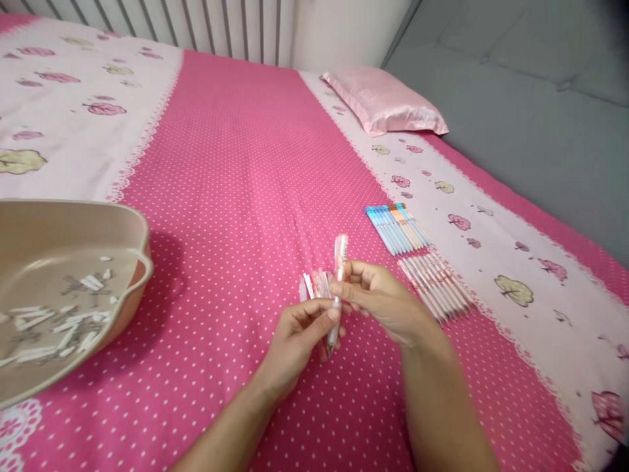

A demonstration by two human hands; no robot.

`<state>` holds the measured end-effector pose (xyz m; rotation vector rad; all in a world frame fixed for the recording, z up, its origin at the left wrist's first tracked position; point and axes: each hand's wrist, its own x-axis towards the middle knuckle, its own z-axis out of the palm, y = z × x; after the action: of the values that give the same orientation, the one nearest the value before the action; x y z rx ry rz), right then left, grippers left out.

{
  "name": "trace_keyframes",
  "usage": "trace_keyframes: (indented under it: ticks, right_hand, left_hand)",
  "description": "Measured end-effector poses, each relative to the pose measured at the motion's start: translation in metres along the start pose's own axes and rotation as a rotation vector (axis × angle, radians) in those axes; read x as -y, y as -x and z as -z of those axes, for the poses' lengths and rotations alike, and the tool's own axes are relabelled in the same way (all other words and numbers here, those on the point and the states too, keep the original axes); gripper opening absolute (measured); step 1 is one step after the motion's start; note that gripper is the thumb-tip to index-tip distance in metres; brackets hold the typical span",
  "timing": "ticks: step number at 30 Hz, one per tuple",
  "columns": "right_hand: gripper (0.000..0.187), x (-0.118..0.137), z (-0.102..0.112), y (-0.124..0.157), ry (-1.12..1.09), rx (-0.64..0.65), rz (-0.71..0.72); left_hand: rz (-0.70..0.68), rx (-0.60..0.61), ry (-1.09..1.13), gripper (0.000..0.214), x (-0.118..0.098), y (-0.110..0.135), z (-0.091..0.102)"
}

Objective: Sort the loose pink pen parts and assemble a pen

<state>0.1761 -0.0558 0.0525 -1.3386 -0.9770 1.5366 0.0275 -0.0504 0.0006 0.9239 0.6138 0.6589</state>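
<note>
Both hands meet over the pink dotted bedspread. My left hand grips the lower end of a pink-and-clear pen that stands nearly upright. My right hand pinches the same pen higher up, with fingers curled. Behind the pen, a small bunch of pink pens or caps shows between the hands; which hand holds it I cannot tell. To the right lie two neat rows on the bed: blue pens and pale pink pens.
A beige plastic basin at the left holds several small white and grey pen parts. A pink satin pillow lies at the far end. A grey sofa borders the bed on the right.
</note>
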Motion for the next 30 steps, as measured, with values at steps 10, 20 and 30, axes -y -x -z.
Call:
trace_keyframes:
  ticks: [10, 20, 30]
  right_hand:
    - [0.035, 0.0011, 0.0006, 0.0024, -0.02, 0.011, 0.005]
    - [0.05, 0.0065, 0.007, 0.0044, -0.201, 0.054, 0.027]
    - [0.046, 0.0047, 0.006, 0.0022, -0.16, -0.029, -0.011]
  left_hand:
    - [-0.006, 0.007, -0.025, 0.028, -0.0014, 0.0003, -0.0009]
    - [0.021, 0.005, 0.049, 0.025, -0.0026, 0.001, 0.0003]
    - [0.005, 0.048, 0.0, 0.024, -0.0012, 0.0016, 0.0002]
